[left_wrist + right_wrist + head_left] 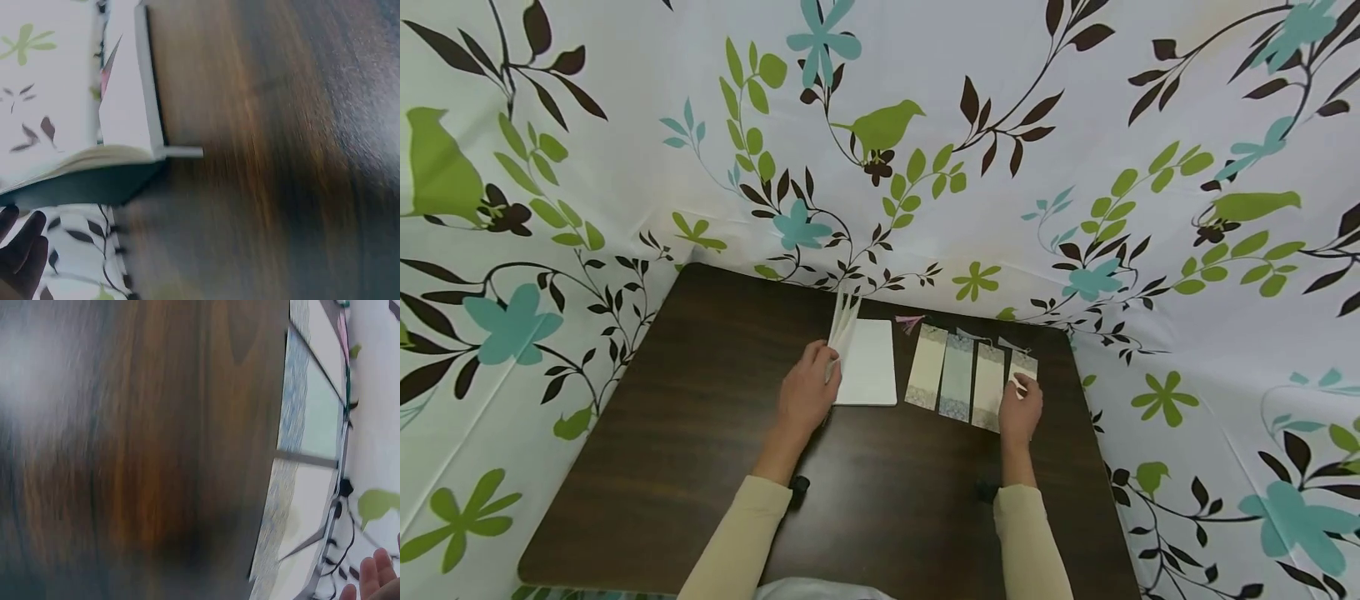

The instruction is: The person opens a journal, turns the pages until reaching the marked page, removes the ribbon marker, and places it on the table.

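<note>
My left hand (807,387) grips the raised left side of an open book (867,363), its pages fanned upright beside a flat white page. In the left wrist view the dark cover (87,185) of the book shows, with my fingers (25,250) at its outer side; a short white strip (183,152) juts from the spine end. My right hand (1022,410) lies over the rightmost bookmark (1024,363), fingertips at its upper part. The right wrist view catches only relaxed fingers (377,572) near that bookmark's top end. The hand hides its middle.
Several patterned bookmarks lie in a row right of the book: a cream one (927,367), a bluish one (957,375) and more. A pink tassel (909,322) lies above them. The dark wooden table (700,433) meets a leaf-and-bird printed cloth (925,50) at its back.
</note>
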Demonstrator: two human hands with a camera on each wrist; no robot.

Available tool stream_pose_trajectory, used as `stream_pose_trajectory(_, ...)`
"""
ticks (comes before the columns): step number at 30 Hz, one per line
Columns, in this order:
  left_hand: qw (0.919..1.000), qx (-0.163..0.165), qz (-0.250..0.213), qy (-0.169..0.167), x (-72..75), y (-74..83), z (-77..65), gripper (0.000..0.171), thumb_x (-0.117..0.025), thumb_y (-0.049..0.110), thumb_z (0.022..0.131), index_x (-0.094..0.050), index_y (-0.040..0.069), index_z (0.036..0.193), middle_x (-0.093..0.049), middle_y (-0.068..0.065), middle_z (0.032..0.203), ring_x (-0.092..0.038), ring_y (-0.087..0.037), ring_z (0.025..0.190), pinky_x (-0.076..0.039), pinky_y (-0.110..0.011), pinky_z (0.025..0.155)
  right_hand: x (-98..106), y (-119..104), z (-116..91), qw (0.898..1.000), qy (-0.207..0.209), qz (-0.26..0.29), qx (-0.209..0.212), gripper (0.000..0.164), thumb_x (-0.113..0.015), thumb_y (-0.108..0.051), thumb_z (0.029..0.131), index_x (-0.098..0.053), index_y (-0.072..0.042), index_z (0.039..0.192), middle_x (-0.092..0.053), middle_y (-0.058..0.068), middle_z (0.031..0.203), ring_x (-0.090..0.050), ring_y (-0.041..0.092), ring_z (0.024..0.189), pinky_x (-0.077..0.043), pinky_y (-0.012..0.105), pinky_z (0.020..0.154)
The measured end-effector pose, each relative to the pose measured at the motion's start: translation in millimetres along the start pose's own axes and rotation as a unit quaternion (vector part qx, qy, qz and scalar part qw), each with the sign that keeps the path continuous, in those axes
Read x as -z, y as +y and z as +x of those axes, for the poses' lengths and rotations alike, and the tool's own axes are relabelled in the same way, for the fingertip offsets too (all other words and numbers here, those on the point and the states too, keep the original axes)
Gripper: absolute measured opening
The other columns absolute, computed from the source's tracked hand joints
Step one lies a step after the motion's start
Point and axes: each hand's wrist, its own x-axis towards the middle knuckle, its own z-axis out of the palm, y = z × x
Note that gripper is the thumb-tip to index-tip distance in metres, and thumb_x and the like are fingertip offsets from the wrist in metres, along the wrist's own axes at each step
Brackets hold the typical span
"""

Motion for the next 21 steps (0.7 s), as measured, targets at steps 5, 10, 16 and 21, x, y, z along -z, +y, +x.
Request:
stream_pose_trajectory(5,0.995,-0.078,0.058,-0.023,-20.1,13.5,0.2,0.061,-0.072,0.015,0.103,-0.05,0.018,0.159,-0.064,-0.014,0.143,-0.073,-0.035,0.093,-0.061,-0.052,0.078,-12,-1,-2,1.0,-0.022,0.004,0.012,0.037,-0.051,-0.019,0.113,-0.062,-0.001,0.142,-0.056,0.021,0.151,-0.051,0.04,0.136,-0.044,0.054,0.102)
stream_pose_trajectory(10,0.9836,-0.09,0.048,-0.149,-27.0,14.2,-7.9,0.075,-0.075,0.025,0.103,-0.037,0.018,0.168,-0.054,-0.014,0.16,-0.068,-0.037,0.128,-0.057,-0.057,0.102,-20,-2,-5,0.999,-0.039,0.023,0.021,0.037,-0.051,-0.019,0.113,-0.06,-0.001,0.144,-0.054,0.021,0.151,-0.05,0.04,0.135,-0.044,0.055,0.101)
stream_pose_trajectory(16,0.9489,-0.025,0.037,-0.312,-22.1,-0.9,-29.5,0.049,-0.067,0.031,0.109,-0.059,0.014,0.155,-0.047,-0.009,0.169,-0.046,-0.036,0.155,-0.04,-0.066,0.121,-31,0,-20,0.998,-0.064,0.017,0.012,0.039,-0.05,-0.017,0.113,-0.058,0.003,0.145,-0.054,0.024,0.151,-0.049,0.044,0.139,-0.042,0.062,0.11)
stream_pose_trajectory(21,0.9457,-0.017,0.03,-0.323,-22.3,-7.9,-30.7,0.042,-0.06,0.029,0.112,-0.064,0.012,0.15,-0.05,-0.008,0.167,-0.044,-0.036,0.156,-0.036,-0.065,0.123,-41,2,-32,0.996,-0.083,0.015,0.018,0.038,-0.052,-0.016,0.114,-0.058,0.003,0.146,-0.055,0.025,0.151,-0.051,0.044,0.137,-0.046,0.062,0.104)
